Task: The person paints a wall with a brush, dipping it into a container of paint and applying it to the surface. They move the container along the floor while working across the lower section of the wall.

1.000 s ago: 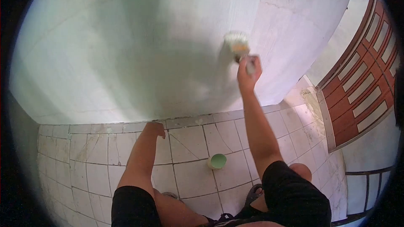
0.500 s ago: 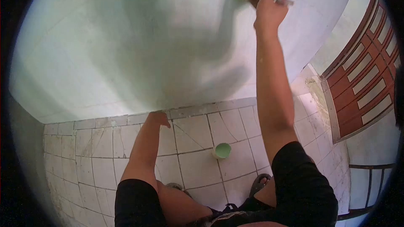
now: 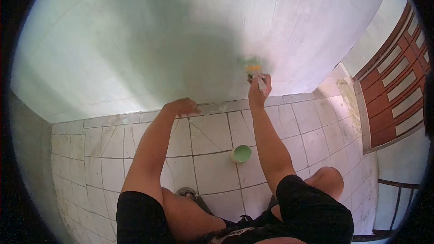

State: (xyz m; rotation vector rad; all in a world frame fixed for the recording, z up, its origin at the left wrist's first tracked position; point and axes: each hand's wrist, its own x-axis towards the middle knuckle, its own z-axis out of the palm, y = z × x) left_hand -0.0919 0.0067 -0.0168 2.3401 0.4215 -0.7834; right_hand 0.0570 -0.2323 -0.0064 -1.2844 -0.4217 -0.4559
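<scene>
A paintbrush [image 3: 254, 68] with a yellow band and green-coated bristles is held by its handle in my right hand [image 3: 260, 88], its bristles at the pale green wall [image 3: 199, 40]. My left hand [image 3: 183, 107] is near the wall's foot with its fingers apart and nothing in it, slightly blurred. Between my arms, a round container [image 3: 242, 154] of light green paint stands on the tiled floor [image 3: 212, 131].
A reddish-brown door or gate with pale panels [image 3: 391, 81] is at the right. Dark metal bars [image 3: 400, 184] are at the lower right. My knees and sandalled foot [image 3: 186, 193] are below. A grey wall [image 3: 29, 131] stands at the left.
My right hand has moved down and left with the brush, from high on the wall to lower. My left hand has risen slightly and its fingers have spread.
</scene>
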